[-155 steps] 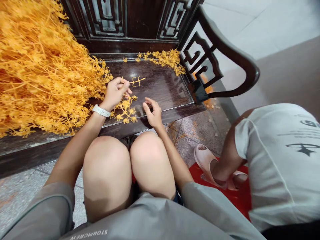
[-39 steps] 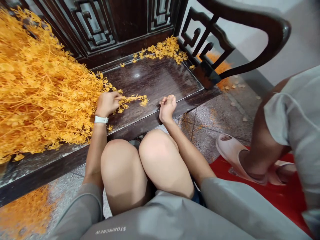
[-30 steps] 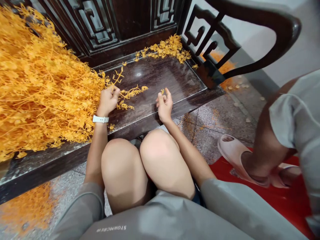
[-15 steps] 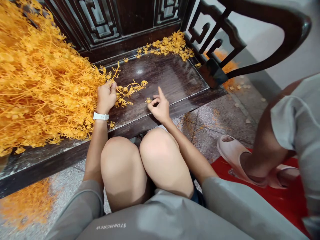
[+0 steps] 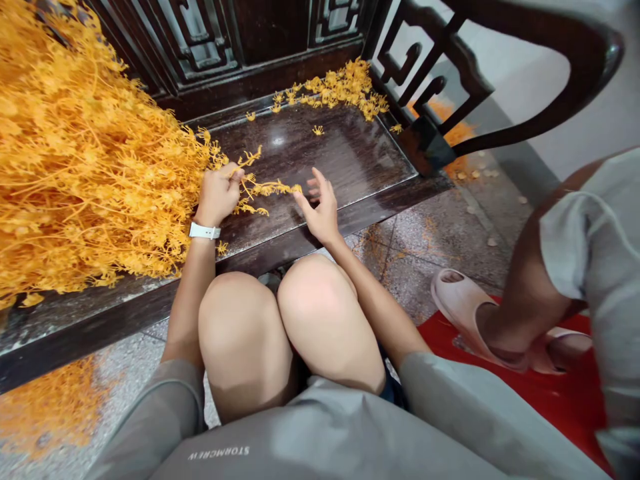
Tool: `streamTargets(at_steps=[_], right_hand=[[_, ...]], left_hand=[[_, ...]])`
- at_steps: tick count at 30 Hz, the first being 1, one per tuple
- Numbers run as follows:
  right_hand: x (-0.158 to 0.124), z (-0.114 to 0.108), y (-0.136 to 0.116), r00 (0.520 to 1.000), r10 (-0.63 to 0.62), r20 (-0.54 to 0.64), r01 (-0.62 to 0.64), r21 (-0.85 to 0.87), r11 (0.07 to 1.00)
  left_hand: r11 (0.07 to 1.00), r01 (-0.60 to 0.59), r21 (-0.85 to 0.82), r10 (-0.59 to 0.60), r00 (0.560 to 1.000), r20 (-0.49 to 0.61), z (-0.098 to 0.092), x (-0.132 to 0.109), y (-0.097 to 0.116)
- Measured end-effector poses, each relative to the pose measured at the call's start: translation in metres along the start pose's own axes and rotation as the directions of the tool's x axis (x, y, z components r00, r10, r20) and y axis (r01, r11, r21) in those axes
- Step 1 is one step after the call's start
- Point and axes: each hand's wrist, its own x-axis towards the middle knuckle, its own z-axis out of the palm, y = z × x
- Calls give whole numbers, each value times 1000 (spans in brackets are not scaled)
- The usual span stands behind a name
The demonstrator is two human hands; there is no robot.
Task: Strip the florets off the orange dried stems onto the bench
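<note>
My left hand, with a white band at the wrist, is closed around an orange flower stem that looks like plastic. The stem's branches stick out to the right, over the dark wooden bench seat. At their tip is my right hand, its fingers apart and its thumb by the end floret; I cannot tell whether they touch. A large heap of orange flower stems lies left of my left hand. One loose floret rests on the seat beyond my right hand.
A pile of loose florets sits at the seat's back right corner, beside the curved armrest. Orange bits litter the floor. At the right, another person's leg and pink slipper are over a red mat.
A floret that was pinched in my right hand is let go; one now lies farther back on the seat. My right fingers have spread at the stem's tip. My left hand shifted slightly right.
</note>
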Motion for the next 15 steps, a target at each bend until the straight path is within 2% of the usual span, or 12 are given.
streamTargets(at_steps=[3, 6, 10, 15], right_hand=[[1, -1, -6, 993, -60, 103, 56, 47, 997], [2, -1, -4, 993, -26, 115, 11, 125, 992], [5, 2, 6, 993, 106, -50, -91, 247, 965], [10, 6, 25, 942, 196, -273, -107, 308, 945]], left_hand=[[998, -20, 65, 18, 999, 29, 4, -3, 9], [991, -9, 134, 5, 1000, 29, 3, -4, 11], [965, 27, 261, -38, 999, 36, 4, -4, 12], [933, -3, 360, -54, 987, 149, 19, -7, 23]])
